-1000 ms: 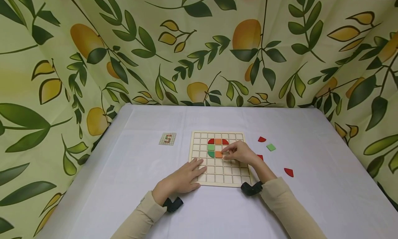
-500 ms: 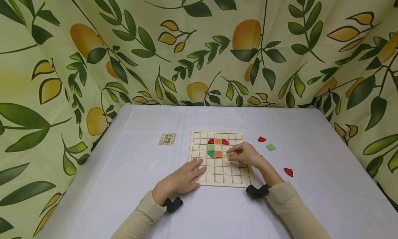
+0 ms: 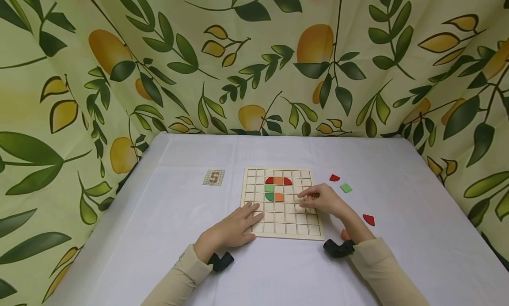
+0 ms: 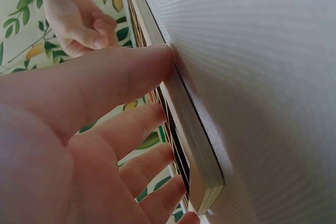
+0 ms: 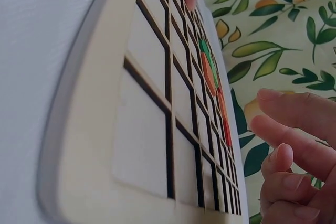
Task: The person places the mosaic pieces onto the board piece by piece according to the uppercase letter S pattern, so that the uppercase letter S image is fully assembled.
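A pale wooden grid board [image 3: 280, 228] lies on the white table. On it sit two red quarter-round pieces, one at the top left [image 3: 270, 181], an orange square [image 3: 279, 181] between them, a light green square [image 3: 269, 188], a dark green quarter-round [image 3: 270, 196] and a second orange square [image 3: 279, 197]. My left hand [image 3: 232, 227] rests on the board's left side, fingers spread, its thumb against the front edge in the left wrist view. Over the board's right columns hovers my right hand [image 3: 324, 199]. Its fingers are loosely bent, and the right wrist view shows nothing between them.
Right of the board lie a red quarter-round [image 3: 335, 177], a light green square [image 3: 346, 188] and another red quarter-round [image 3: 369, 219]. An orange piece [image 3: 345, 235] is partly hidden by the right wrist. A small card [image 3: 214, 177] with an S pattern lies to the left.
My right hand has drawn back rightward from beside the lower orange square. The orange piece by its wrist has come into view. My left hand has stayed in place.
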The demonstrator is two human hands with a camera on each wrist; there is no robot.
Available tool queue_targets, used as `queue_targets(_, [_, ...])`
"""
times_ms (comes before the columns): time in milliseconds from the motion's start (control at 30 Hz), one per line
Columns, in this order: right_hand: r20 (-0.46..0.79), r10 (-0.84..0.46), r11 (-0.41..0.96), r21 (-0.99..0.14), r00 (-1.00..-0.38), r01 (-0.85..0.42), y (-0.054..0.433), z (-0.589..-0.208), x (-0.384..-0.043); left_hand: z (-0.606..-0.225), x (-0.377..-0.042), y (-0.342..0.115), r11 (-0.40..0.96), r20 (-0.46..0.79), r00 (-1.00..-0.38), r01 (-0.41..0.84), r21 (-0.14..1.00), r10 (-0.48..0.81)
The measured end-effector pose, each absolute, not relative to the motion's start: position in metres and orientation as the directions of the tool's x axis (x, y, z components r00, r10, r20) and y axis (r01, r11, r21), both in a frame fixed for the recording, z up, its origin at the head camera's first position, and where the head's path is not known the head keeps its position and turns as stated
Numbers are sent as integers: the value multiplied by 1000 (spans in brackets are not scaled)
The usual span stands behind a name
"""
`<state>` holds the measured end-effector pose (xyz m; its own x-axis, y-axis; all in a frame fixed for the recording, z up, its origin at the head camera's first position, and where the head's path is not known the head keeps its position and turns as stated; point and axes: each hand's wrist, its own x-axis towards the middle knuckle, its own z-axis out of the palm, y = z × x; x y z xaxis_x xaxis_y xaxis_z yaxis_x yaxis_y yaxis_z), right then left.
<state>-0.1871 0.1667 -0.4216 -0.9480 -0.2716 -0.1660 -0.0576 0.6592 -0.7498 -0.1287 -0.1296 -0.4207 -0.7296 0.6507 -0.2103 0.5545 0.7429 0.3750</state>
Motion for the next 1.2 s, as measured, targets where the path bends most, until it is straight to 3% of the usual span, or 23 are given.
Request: queue_targets(1200, [-153, -101, 709, -704, -983, 37, 226, -427, -169, -422, -129, -130, 739, -207, -727, 557, 380, 655])
